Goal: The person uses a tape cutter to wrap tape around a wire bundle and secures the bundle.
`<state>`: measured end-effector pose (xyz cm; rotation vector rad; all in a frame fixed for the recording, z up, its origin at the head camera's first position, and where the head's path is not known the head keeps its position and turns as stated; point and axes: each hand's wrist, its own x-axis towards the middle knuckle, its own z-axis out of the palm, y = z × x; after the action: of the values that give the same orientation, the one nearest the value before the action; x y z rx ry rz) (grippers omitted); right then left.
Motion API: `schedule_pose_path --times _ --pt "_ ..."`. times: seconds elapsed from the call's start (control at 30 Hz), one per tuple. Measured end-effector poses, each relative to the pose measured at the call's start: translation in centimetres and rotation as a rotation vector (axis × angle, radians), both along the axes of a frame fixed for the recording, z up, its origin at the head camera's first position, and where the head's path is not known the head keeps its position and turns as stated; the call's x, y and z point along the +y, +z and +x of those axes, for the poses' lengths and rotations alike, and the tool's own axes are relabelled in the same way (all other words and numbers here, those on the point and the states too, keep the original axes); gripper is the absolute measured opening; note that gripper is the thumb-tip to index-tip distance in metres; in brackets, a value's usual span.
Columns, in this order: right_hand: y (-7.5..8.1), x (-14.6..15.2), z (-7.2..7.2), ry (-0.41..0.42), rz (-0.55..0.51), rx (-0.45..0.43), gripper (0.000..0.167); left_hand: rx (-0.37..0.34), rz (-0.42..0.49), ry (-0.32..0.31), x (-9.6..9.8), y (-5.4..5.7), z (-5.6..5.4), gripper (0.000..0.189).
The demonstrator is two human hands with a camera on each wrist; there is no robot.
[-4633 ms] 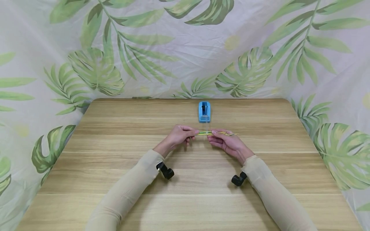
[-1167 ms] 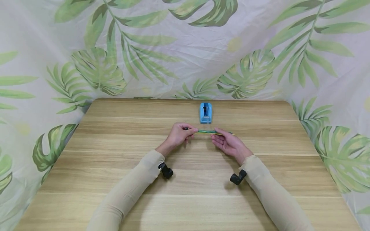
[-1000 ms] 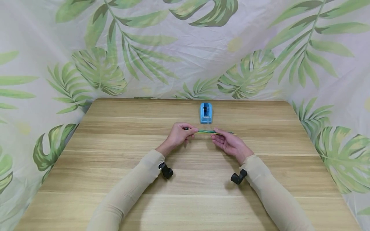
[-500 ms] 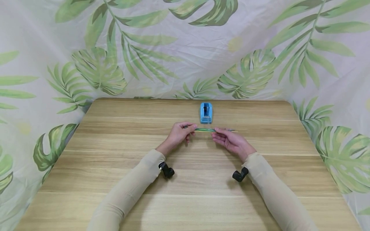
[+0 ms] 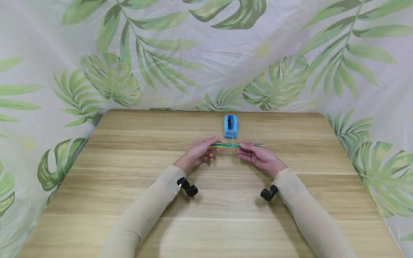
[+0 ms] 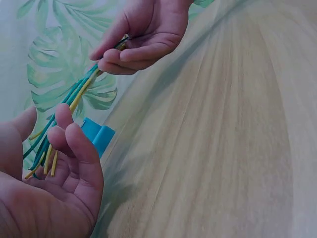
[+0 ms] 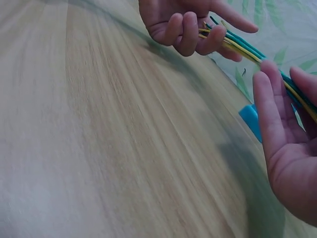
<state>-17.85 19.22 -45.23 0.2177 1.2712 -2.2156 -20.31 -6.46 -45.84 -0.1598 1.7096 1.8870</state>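
Observation:
A thin bundle of green and yellow wires (image 5: 226, 145) stretches between the two hands, above the back part of the wooden table. My right hand (image 5: 258, 156) pinches the bundle between thumb and fingertips, and short ends poke out past its fingers. At the other end my left hand (image 5: 198, 152) has its thumb lifted off. In the left wrist view the loose wire ends (image 6: 49, 161) fan out between that thumb and the relaxed fingers. Just behind the bundle stands a blue tape dispenser (image 5: 230, 126), a strip of clear tape hanging from its front edge toward the wires.
The wooden table (image 5: 206, 233) reaches back to a leaf-patterned cloth (image 5: 222, 64) hanging behind it. A black wrist camera sits on each sleeve, the left camera (image 5: 190, 190) and the right camera (image 5: 269, 194).
My left hand has let go of its pinch: the thumb has risen and the hand has slid left, exposing more wire. The right hand keeps its pinch. Earlier, more yellow showed in the bundle.

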Motion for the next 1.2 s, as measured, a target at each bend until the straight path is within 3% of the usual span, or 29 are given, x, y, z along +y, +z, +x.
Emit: schedule_pose_path --times 0.13,0.33,0.53,0.7,0.87,1.1,1.2 --pt "-0.17 0.12 -0.13 0.016 0.014 0.022 0.017 -0.018 0.029 0.002 0.18 -0.06 -0.14 0.045" --pt "-0.48 0.33 -0.24 0.042 0.037 0.041 0.019 0.02 0.031 0.0 0.37 -0.33 -0.2 0.038" --pt "-0.7 0.36 -0.34 0.044 0.033 0.037 0.036 0.06 0.019 0.02 0.47 -0.45 -0.03 0.025" --pt "-0.65 0.24 -0.23 0.036 0.031 0.035 0.02 0.105 0.008 0.043 0.59 -0.42 0.01 0.031" --pt "-0.7 0.03 -0.29 0.029 0.049 0.041 0.017 0.138 0.001 0.065 0.62 -0.34 0.01 0.028" --pt "-0.64 -0.37 -0.53 0.023 0.113 0.021 0.052 0.184 -0.011 0.067 0.59 -0.3 0.1 0.021" --pt "-0.59 -0.55 -0.66 0.004 0.135 -0.003 0.052 0.241 -0.034 0.061 0.6 -0.45 0.1 0.016"
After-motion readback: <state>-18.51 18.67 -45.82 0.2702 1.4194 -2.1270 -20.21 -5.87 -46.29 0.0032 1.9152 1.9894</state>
